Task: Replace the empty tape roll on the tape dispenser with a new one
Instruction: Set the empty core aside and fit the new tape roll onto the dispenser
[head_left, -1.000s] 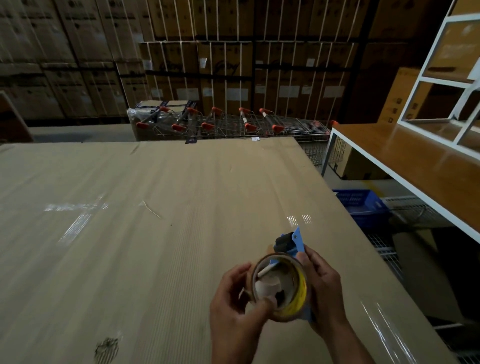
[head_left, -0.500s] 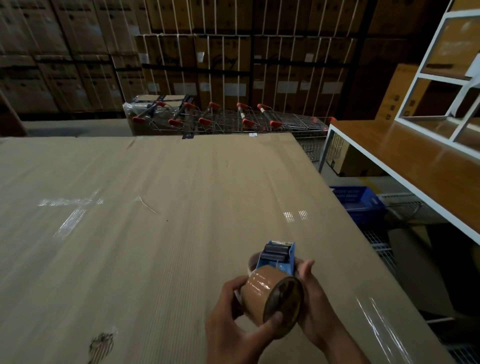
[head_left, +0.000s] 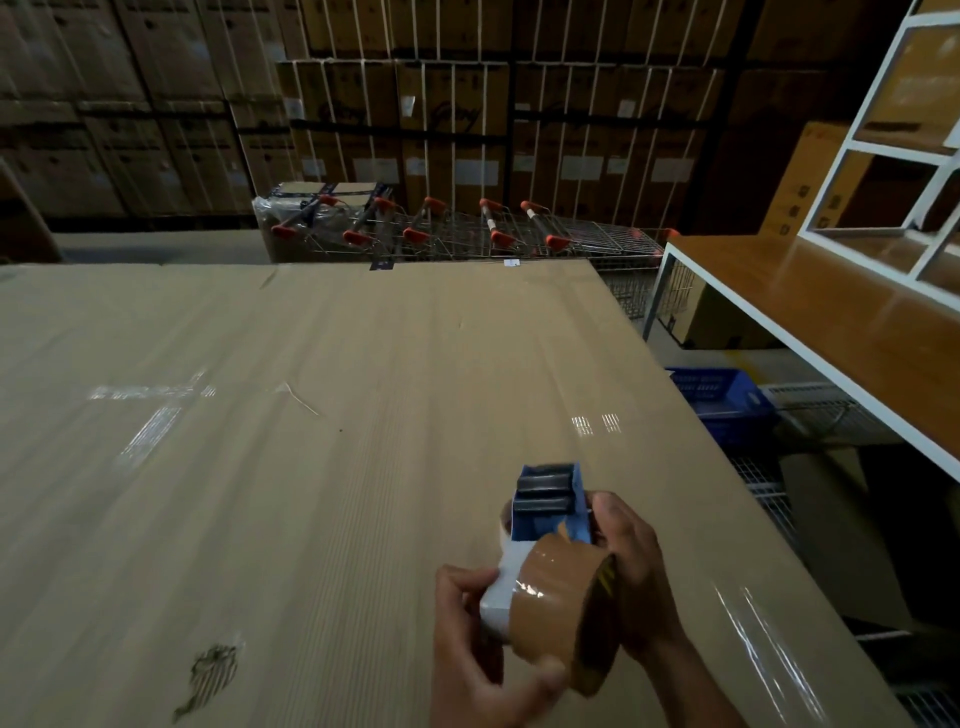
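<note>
A blue tape dispenser (head_left: 549, 501) is held above the near right part of a large cardboard sheet (head_left: 311, 441), with its dark rollers turned away from the camera. A brown tape roll (head_left: 563, 608) is seated at the near end of the dispenser, its glossy outer face uppermost. The right hand (head_left: 631, 577) is wrapped around the right side of the dispenser and the roll, fingers closed against them. The left hand (head_left: 480, 644) is clamped on the roll from the left and below, the thumb pressed to its near edge. A pale strip is seen along the left flank of the roll, beneath the left fingers; what it is cannot be told. Beyond the sheet, a row of shopping trolleys (head_left: 467, 231) is parked before stacked cartons (head_left: 467, 114). A wooden-topped table (head_left: 831, 322) stands to the right.
</note>
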